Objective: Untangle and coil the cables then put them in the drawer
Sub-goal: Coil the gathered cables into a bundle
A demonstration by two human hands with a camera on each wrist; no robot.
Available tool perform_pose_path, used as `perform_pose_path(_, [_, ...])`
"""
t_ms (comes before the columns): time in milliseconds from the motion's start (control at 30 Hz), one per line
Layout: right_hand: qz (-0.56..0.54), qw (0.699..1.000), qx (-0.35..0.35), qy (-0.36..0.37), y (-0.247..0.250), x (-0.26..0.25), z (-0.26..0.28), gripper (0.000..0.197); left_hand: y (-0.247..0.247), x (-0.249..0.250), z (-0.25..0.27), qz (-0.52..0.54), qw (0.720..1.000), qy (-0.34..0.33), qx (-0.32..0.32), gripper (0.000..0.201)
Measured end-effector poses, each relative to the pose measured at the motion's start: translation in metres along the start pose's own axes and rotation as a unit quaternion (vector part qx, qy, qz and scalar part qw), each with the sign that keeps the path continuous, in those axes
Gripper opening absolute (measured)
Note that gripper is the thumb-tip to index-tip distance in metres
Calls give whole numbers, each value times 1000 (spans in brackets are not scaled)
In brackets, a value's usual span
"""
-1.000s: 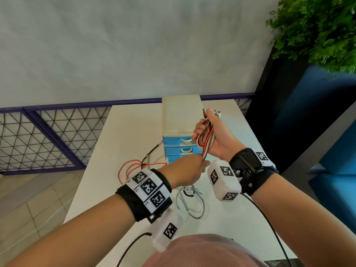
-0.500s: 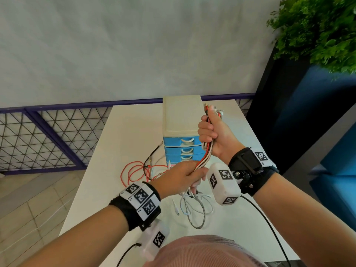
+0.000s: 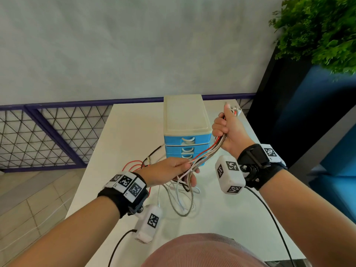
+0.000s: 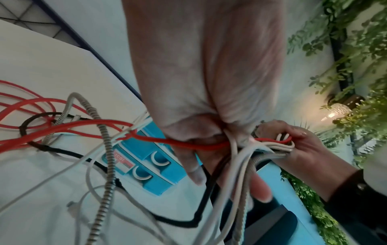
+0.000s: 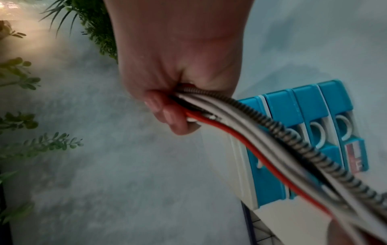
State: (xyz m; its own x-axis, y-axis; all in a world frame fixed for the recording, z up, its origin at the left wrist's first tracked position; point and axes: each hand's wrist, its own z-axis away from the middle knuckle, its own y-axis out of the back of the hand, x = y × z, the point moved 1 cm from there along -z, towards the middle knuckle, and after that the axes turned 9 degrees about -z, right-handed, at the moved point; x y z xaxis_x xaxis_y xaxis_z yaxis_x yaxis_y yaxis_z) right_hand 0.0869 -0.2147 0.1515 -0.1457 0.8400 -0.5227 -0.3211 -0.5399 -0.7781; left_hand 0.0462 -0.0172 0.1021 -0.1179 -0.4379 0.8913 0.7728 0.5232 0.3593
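Observation:
A bundle of cables (image 3: 207, 153), red, white, black and a grey braided one, runs taut between my two hands above the white table (image 3: 134, 128). My right hand (image 3: 226, 132) (image 5: 178, 106) is raised beside the drawer unit and grips the bundle near its plug ends (image 3: 234, 110). My left hand (image 3: 181, 171) (image 4: 209, 149) is lower, in front of the drawers, with fingers curled round the same cables (image 4: 236, 165). Loose loops (image 3: 183, 199) hang from it onto the table. The blue drawer unit (image 3: 185, 139) (image 5: 303, 132) has all its drawers closed.
Red and black cable loops (image 3: 138, 164) lie on the table left of the drawer unit. A purple mesh railing (image 3: 48, 132) runs behind and left of the table. A green plant (image 3: 317, 31) over a dark panel stands at the right.
My left hand has slid down along the bundle toward me while my right hand rose to the right, so the cables now stretch straighter between them. The folded loops at the right hand are gone.

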Motion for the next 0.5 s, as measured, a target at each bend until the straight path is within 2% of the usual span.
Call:
perform_pose_path(67, [34, 999, 6, 20, 1, 0, 2, 42, 3, -3, -3, -5, 999, -1, 36, 26])
perform_pose_path(133, [72, 996, 8, 43, 2, 3, 2, 41, 10, -7, -4, -64, 992, 9, 110, 17])
perform_pose_path(233, [114, 991, 5, 69, 1, 8, 2, 40, 24, -14, -2, -210, 950, 39, 230, 14])
perform_pose_path(300, [125, 988, 2, 86, -2, 9, 1, 40, 29, -15, 0, -234, 933, 52, 267, 9])
perform_pose_path(367, [133, 985, 5, 106, -7, 8, 2, 41, 30, -17, 0, -123, 947, 60, 291, 3])
perform_pose_path(400, [135, 984, 8, 116, -9, 6, 2, 41, 29, -17, 0, -11, 956, 67, 285, 8])
perform_pose_path(433, [134, 983, 11, 124, -11, 4, 2, 41, 27, -16, 1, 127, 954, 74, 263, 12])
perform_pose_path(500, [122, 983, 15, 138, -13, -1, 2, 41, 24, -14, 5, 331, 914, 77, 222, 18])
